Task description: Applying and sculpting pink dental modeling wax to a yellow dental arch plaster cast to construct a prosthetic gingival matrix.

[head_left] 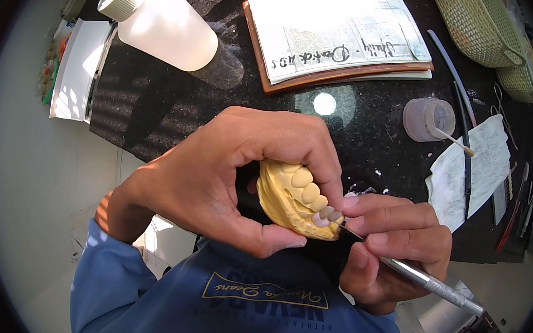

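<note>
My left hand (pixel 235 163) holds a yellow dental cast (pixel 281 200) tilted, with my index finger arched over its top and my thumb along its bottom. The cast has a row of yellow teeth; at its lower right are darker, greyish teeth (pixel 328 213) and a pale pink patch. My right hand (pixel 397 237) grips a silver metal handled tool (pixel 439 287) like a pen. Its thin tip reaches the grey teeth at the lower right of the cast, and my right fingertips are close beside the cast.
On the dark speckled counter (pixel 180 104) are a translucent bottle (pixel 167 30), papers on a brown board (pixel 337 29), a small cup (pixel 425 118) with a thin stick, a pale sheet (pixel 486 168) with slender tools nearby, and a woven plastic basket (pixel 467 7). A white object (pixel 74 75) stands at the left.
</note>
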The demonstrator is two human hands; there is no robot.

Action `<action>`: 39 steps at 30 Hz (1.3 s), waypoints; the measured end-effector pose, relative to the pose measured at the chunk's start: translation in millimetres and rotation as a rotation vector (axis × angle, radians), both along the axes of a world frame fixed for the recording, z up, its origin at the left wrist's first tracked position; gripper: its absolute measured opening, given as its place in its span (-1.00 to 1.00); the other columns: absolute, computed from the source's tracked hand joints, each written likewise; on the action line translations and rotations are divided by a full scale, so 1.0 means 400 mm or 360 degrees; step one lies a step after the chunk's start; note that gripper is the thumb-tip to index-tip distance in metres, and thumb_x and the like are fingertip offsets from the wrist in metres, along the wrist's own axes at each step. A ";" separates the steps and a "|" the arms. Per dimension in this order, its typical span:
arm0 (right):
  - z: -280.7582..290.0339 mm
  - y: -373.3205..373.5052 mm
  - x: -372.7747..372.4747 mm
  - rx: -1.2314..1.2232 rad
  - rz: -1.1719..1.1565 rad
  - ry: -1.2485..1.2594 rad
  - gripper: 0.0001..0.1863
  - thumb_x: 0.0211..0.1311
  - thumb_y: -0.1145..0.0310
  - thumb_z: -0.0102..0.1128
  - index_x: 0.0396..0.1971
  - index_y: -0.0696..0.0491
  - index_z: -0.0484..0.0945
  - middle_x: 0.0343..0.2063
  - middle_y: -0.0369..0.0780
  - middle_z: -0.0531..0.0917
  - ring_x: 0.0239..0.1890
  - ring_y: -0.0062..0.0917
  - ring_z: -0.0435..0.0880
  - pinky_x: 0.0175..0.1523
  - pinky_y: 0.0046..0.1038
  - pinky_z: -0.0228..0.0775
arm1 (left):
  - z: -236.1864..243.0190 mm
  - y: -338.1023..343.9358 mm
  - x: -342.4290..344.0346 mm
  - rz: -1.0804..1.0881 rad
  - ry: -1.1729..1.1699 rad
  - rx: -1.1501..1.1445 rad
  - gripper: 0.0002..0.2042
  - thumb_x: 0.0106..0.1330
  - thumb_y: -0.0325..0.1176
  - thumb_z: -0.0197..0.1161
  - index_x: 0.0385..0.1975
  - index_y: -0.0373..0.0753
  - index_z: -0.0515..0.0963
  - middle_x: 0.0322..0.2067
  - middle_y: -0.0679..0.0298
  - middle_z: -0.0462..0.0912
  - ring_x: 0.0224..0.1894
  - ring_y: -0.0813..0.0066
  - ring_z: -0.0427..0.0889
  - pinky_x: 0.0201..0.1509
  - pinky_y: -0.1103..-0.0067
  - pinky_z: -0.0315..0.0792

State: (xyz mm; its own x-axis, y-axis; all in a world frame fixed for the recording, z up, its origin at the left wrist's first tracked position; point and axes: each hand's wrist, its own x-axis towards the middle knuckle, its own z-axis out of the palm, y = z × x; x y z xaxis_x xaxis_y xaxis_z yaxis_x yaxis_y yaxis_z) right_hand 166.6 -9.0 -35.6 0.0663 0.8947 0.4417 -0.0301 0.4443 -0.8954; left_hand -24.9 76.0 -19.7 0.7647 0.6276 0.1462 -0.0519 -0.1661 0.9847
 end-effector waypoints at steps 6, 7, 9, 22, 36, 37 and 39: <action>-0.004 -0.002 0.005 -0.0002 0.0014 -0.0045 -0.72 -0.19 0.62 0.44 -0.44 0.19 0.52 -0.50 -0.02 0.66 -0.35 -0.18 0.74 -0.23 -0.28 0.64 | -0.002 -0.001 0.002 0.0005 -0.0014 -0.0024 -0.71 -0.17 -0.47 0.54 -0.39 -0.31 0.65 -0.41 0.17 0.62 -0.36 0.41 0.60 -0.30 0.59 0.46; -0.004 0.000 0.006 0.0013 0.0031 -0.0050 -0.72 -0.19 0.61 0.44 -0.44 0.19 0.52 -0.50 -0.03 0.66 -0.35 -0.18 0.74 -0.23 -0.28 0.64 | -0.001 -0.001 0.001 0.0008 -0.0015 -0.0031 -0.71 -0.17 -0.46 0.54 -0.39 -0.31 0.65 -0.41 0.17 0.62 -0.36 0.41 0.60 -0.30 0.59 0.46; -0.004 0.001 0.007 0.0027 0.0048 -0.0054 -0.72 -0.20 0.61 0.45 -0.44 0.19 0.52 -0.50 -0.03 0.66 -0.35 -0.19 0.74 -0.23 -0.28 0.64 | -0.001 -0.003 0.001 0.0012 -0.0015 -0.0038 -0.71 -0.17 -0.46 0.53 -0.39 -0.30 0.65 -0.40 0.17 0.62 -0.36 0.42 0.60 -0.31 0.59 0.46; 0.001 0.002 0.014 0.0076 0.0180 -0.0198 -0.69 -0.12 0.59 0.38 -0.37 0.19 0.43 -0.46 -0.03 0.60 -0.33 -0.20 0.72 -0.20 -0.34 0.64 | -0.001 -0.001 0.002 0.0012 -0.0008 -0.0009 -0.72 -0.17 -0.45 0.54 -0.41 -0.30 0.65 -0.41 0.17 0.62 -0.38 0.43 0.60 -0.33 0.61 0.46; 0.006 0.003 0.006 0.0003 0.0092 -0.0030 -0.67 -0.28 0.65 0.49 -0.46 0.22 0.52 -0.51 -0.01 0.65 -0.35 -0.16 0.74 -0.26 -0.30 0.65 | -0.003 0.000 0.002 0.0009 -0.0030 -0.0022 -0.73 -0.18 -0.45 0.54 -0.42 -0.30 0.65 -0.42 0.17 0.62 -0.39 0.42 0.60 -0.33 0.61 0.45; 0.005 0.003 0.006 0.0014 0.0086 -0.0021 -0.68 -0.28 0.65 0.48 -0.46 0.22 0.52 -0.51 -0.01 0.65 -0.36 -0.16 0.74 -0.27 -0.30 0.66 | -0.004 -0.001 0.002 0.0013 -0.0038 -0.0018 -0.73 -0.18 -0.44 0.54 -0.42 -0.30 0.65 -0.42 0.17 0.62 -0.39 0.42 0.60 -0.33 0.60 0.45; 0.003 0.003 0.006 0.0025 0.0080 -0.0012 -0.68 -0.28 0.66 0.48 -0.47 0.23 0.52 -0.50 -0.01 0.65 -0.36 -0.15 0.74 -0.27 -0.30 0.66 | -0.005 -0.002 0.003 0.0017 -0.0044 -0.0014 -0.73 -0.18 -0.44 0.54 -0.43 -0.30 0.65 -0.42 0.17 0.62 -0.39 0.42 0.60 -0.33 0.60 0.45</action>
State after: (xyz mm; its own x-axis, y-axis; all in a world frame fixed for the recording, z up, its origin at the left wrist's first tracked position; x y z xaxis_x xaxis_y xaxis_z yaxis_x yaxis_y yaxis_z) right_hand 168.9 -8.0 -34.2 0.0180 0.8897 0.4562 -0.0462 0.4566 -0.8885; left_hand -23.7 75.3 -21.8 0.7537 0.6369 0.1619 -0.0777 -0.1583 0.9843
